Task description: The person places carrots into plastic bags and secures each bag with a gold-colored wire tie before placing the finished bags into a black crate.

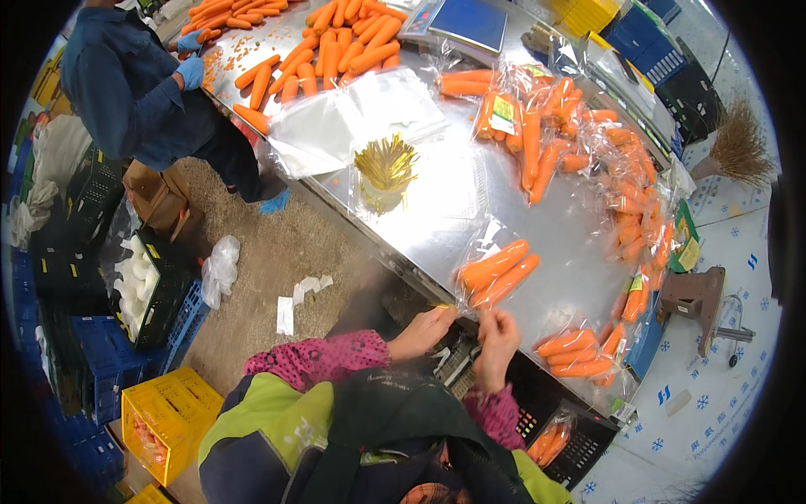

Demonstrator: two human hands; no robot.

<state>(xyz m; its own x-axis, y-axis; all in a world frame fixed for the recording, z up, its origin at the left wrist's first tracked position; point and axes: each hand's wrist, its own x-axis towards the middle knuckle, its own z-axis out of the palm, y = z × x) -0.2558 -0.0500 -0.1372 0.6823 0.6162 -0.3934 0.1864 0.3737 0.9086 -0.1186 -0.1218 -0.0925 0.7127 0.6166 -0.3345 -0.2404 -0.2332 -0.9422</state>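
Observation:
At the near edge of the steel table, a clear plastic bag of carrots (499, 273) lies with its gathered mouth toward me. My left hand (424, 332) is closed in a pinch at the bag's mouth, a small gold twist tie (443, 307) showing at its fingertips. On the other side of the mouth, my right hand (497, 346) has thumb and fingers closed on the plastic. Beyond the bag stands a small tub of gold twist ties (384, 172). Flat clear plastic bags (361, 118) are stacked to its left.
Loose carrots (344, 46) are piled at the far left of the table (445, 227); bagged carrots (579, 126) crowd its right side. A blue-topped scale (468, 21) stands behind. A co-worker in blue gloves (191, 73) works at left. A black crate (579, 445) sits beside me.

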